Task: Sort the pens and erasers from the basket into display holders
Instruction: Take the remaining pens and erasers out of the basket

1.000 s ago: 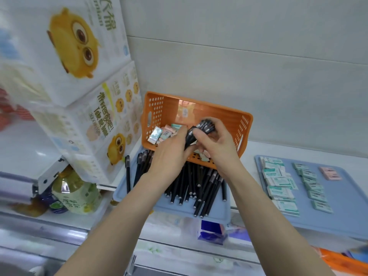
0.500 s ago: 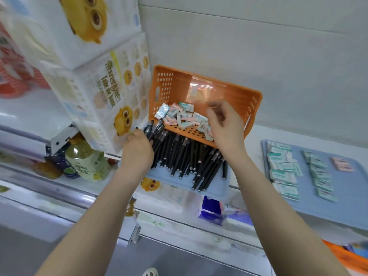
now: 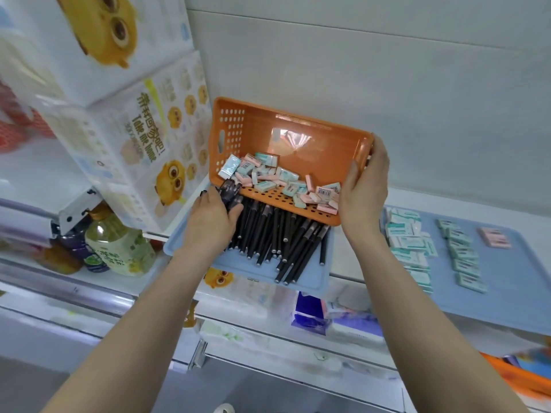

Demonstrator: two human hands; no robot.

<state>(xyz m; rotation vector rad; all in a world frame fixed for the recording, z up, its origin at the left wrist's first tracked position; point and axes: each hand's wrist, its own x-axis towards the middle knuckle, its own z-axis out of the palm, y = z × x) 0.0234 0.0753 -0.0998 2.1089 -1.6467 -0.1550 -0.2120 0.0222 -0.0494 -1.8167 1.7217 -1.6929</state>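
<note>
Orange plastic makes up the basket (image 3: 298,135), which stands tipped toward the person with its lower long side resting on the black pens (image 3: 283,239) that lie heaped on the left blue tray (image 3: 238,265). No pens show inside the basket, so that half of the sorting looks close to done. The left hand (image 3: 211,225) is curled round a small bunch of them at the tray's left end, seemingly setting them down. The right hand (image 3: 363,186) clamps the basket's right end wall, thumb inside and fingers outside. Many pink and teal erasers (image 3: 280,180) lie piled against the basket's low side. Only part of the lot, the sorted erasers (image 3: 408,242), sits in rows on the right blue tray (image 3: 512,272), so most of the eraser work is probably left. Room is tight on the left, where the stacked cartons (image 3: 143,138) stand just beside the basket, and behind it, where the wall (image 3: 387,84) is close. The open way is rightward, over the shelf (image 3: 447,204) toward the right tray, which has bare blue at its front and far side. The left tray's front corner seems to jut past the shelf front, and a steeper tilt could spill erasers onto the pens.
</note>
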